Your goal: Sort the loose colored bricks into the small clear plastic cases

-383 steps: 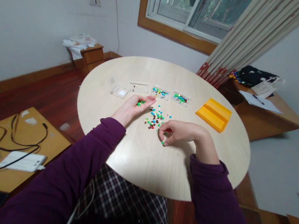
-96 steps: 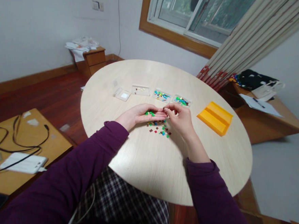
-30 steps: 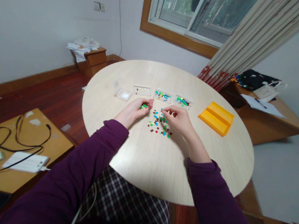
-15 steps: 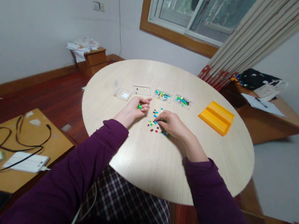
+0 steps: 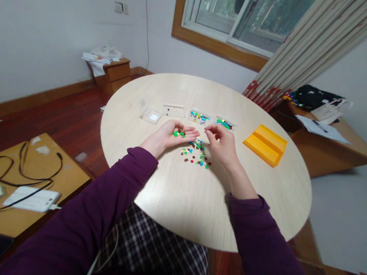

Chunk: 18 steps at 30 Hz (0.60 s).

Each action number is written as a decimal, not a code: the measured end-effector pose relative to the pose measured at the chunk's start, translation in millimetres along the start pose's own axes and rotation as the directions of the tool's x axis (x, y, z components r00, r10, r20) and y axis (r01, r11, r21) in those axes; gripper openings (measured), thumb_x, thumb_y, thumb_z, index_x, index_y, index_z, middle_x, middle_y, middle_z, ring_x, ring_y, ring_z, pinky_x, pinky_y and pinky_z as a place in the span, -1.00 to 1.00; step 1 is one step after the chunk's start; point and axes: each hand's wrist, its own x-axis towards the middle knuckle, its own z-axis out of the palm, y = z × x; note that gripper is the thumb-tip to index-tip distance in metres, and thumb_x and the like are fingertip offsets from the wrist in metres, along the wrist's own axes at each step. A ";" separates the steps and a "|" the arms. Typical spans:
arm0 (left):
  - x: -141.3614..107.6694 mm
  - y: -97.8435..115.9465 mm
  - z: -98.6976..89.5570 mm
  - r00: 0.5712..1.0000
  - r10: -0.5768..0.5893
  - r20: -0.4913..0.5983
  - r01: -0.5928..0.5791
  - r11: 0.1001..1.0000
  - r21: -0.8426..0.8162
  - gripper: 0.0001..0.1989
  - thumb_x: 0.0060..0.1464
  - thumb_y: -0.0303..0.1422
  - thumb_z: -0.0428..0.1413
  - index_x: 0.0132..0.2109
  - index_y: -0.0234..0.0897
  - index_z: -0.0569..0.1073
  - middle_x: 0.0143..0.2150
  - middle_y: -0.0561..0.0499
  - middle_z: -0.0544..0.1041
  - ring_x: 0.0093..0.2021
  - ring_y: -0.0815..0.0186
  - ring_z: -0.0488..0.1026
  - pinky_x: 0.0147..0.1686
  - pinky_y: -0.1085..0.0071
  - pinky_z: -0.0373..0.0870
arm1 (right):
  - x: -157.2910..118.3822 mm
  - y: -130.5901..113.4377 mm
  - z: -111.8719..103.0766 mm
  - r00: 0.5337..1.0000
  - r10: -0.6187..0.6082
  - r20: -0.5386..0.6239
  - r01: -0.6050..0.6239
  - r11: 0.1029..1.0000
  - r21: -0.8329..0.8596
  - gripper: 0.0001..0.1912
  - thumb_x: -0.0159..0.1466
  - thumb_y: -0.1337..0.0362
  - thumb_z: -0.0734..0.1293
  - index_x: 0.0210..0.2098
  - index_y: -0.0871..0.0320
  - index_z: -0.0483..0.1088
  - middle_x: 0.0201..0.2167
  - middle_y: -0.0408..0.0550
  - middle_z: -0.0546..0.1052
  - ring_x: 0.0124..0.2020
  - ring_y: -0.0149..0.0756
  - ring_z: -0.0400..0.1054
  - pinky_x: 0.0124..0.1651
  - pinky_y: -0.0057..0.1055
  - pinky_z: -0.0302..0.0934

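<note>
fingers (image 5: 190, 133) of the left hand (image 5: 163, 137) are extending nearly straight, lying close together, in the head view; the palm is facing up and cradling small green pieces (image 5: 179, 134), with a few dark ones among them. the right hand (image 5: 224, 145) is hovering beside them, its thumb and forefinger tips nearly meeting; whether they are pinching a piece, one cannot tell. part of the lot is resting in the palm, while many loose pieces (image 5: 201, 163) are lying unsorted on the worktop (image 5: 182, 204), below and between the hands. two clear boxes, a middle one (image 5: 193, 122) and a right one (image 5: 234, 126), are holding mixed colours; another clear box (image 5: 177, 114) is holding only a few. the pieces are looking flat, tiny and glossy, mostly squarish, showing green, blue, brown, red and yellowish. a yellow tray (image 5: 262, 148) is sitting well apart.
</note>
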 end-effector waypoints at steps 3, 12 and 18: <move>3.6 -0.8 -3.9 0.997 -0.048 0.057 0.044 0.997 0.066 -0.42 -0.18 -0.61 -0.10 0.08 -0.62 0.27 -0.20 -0.34 0.48 -0.19 0.11 0.54 -0.22 0.23 0.51 | 0.1 -6.0 -0.4 0.999 -0.001 -0.033 0.003 0.999 0.035 -0.86 0.20 0.26 0.24 -0.35 0.14 0.42 -0.39 -0.07 0.54 -0.42 -0.34 0.34 -0.35 -0.38 0.19; 6.9 -2.8 -4.9 0.993 -0.078 0.092 0.075 0.997 0.034 -0.64 -0.16 -0.64 -0.10 -0.14 -0.49 0.34 -0.36 -0.21 0.47 -0.34 0.20 0.50 -0.29 0.25 0.50 | -1.7 -8.1 1.2 0.999 -0.039 -0.002 0.039 0.999 0.008 -0.75 0.22 0.25 0.26 -0.17 0.13 0.49 -0.25 0.00 0.58 -0.30 -0.27 0.39 -0.24 -0.31 0.23; 0.3 1.9 0.6 0.997 0.047 -0.063 -0.057 0.987 -0.153 -0.77 -0.24 -0.66 -0.06 -0.48 -0.23 0.12 -0.62 0.18 0.07 -0.73 0.48 0.04 -0.77 0.60 0.05 | 0.1 1.2 -2.9 0.998 0.018 0.059 -0.011 0.994 -0.106 -0.79 0.17 0.34 0.24 -0.35 0.19 0.52 -0.38 -0.03 0.58 -0.41 -0.33 0.39 -0.25 -0.35 0.26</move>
